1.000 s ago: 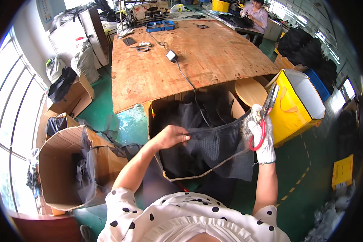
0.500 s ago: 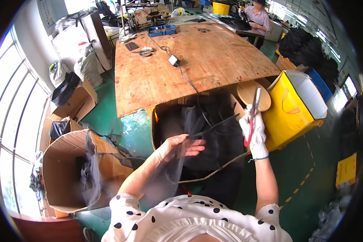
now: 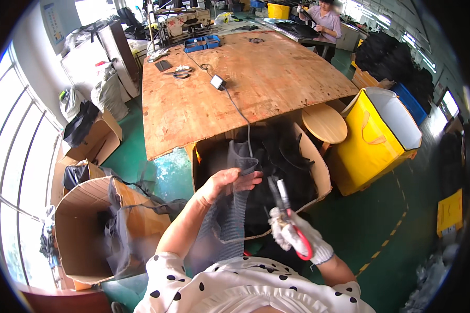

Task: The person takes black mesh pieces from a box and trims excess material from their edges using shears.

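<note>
My bare left hand (image 3: 220, 185) pinches a strip of dark see-through mesh fabric (image 3: 231, 221) between thumb and fingers. The mesh curls up above the fingertips and hangs down toward my lap. My right hand (image 3: 309, 243), in a white knitted glove, is closed around red-handled scissors (image 3: 304, 244). Their metal blades point up and slightly left, apart from the mesh, and are partly blurred. Below both hands stands an open cardboard box (image 3: 318, 164) with black fabric pieces (image 3: 277, 151) inside.
A wooden table (image 3: 235, 78) spans ahead, bearing an adapter (image 3: 217, 82) with a cord. Another cardboard box (image 3: 78, 208) with mesh scraps stands left. On the right are a round wooden stool (image 3: 325, 124) and a yellow insulated bag (image 3: 368, 141). A person (image 3: 324, 23) works at the far right.
My right hand has come down and left with the scissors, away from the mesh edge it was beside. The mesh's upper end now curls over by my left hand, which has barely moved.
</note>
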The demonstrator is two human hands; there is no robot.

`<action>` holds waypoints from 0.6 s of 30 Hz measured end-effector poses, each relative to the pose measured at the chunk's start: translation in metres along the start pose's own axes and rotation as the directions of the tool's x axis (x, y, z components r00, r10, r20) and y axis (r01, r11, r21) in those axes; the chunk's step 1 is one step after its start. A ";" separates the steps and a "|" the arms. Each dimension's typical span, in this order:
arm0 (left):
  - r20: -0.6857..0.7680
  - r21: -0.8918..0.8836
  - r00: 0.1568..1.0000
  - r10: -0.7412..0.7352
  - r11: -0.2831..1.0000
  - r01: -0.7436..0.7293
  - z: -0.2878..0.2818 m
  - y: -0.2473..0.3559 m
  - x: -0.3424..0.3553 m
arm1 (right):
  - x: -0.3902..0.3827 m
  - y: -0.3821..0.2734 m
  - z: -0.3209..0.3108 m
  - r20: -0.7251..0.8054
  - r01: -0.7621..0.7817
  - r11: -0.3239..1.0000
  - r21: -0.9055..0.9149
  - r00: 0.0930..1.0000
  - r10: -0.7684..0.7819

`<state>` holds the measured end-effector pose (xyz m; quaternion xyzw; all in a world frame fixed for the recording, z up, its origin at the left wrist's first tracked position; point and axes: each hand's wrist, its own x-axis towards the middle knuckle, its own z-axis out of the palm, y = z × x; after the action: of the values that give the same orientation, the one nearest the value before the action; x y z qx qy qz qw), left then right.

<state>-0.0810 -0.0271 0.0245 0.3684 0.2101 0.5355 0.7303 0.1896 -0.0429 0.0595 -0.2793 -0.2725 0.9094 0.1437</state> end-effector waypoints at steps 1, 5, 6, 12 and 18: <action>0.000 -0.008 1.000 -0.013 1.000 0.013 0.001 0.000 -0.001 | 0.007 0.005 -0.009 0.089 -0.066 0.997 -0.025 0.994 0.068; 0.050 -0.054 0.999 -0.008 0.998 0.011 -0.006 -0.002 -0.006 | 0.012 0.003 0.006 0.060 -0.028 0.987 -0.156 0.997 0.038; 0.049 -0.054 0.999 -0.008 0.999 0.011 -0.007 -0.002 -0.007 | 0.013 0.002 0.008 0.028 -0.037 0.987 -0.159 0.999 0.042; 0.003 -0.064 0.997 -0.073 0.995 0.073 -0.006 -0.006 -0.010 | 0.025 0.000 0.010 0.013 -0.060 0.992 -0.110 0.998 0.061; 0.003 0.011 0.993 -0.117 0.993 0.117 -0.001 -0.004 -0.009 | 0.032 -0.001 0.009 0.023 0.053 0.967 -0.250 0.999 -0.049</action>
<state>-0.0824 -0.0355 0.0202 0.3605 0.2327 0.4900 0.7588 0.1584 -0.0331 0.0527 -0.2807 -0.3933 0.8660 0.1283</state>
